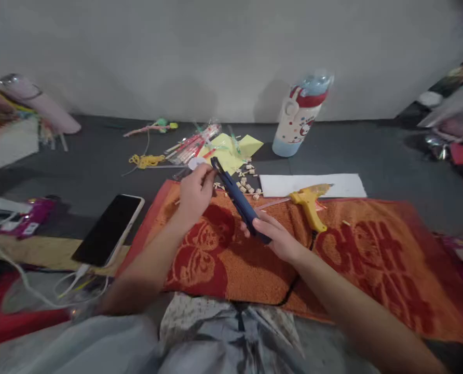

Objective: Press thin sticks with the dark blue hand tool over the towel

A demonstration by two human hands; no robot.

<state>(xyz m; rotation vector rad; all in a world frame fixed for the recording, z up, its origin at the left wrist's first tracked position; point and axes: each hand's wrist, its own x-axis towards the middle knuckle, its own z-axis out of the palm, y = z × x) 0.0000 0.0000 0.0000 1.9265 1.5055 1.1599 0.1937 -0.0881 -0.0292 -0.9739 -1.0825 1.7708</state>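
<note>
A long, slim dark blue object (239, 200) is held at a slant above the orange towel (250, 265); its exact kind I cannot make out. My right hand (276, 236) grips the lower end, thumb on top and fingers beneath. Close against the upper end, my left hand (196, 189) is closed, thumb and fingers together; what it pinches is hidden. A yellow glue gun (309, 202) lies to the right of my hands, its nozzle over a white strip (344, 185). Small pale wooden pieces (247, 184) are scattered just beyond the blue object.
A bottle (299, 117) stands near the wall. Behind my left hand lie yellow paper (226, 148), packaged sticks (188, 148) and yellow string (146, 161). A phone (109, 231) with a white cable (73, 280) rests at left. A pink bottle (40, 104) is farther left.
</note>
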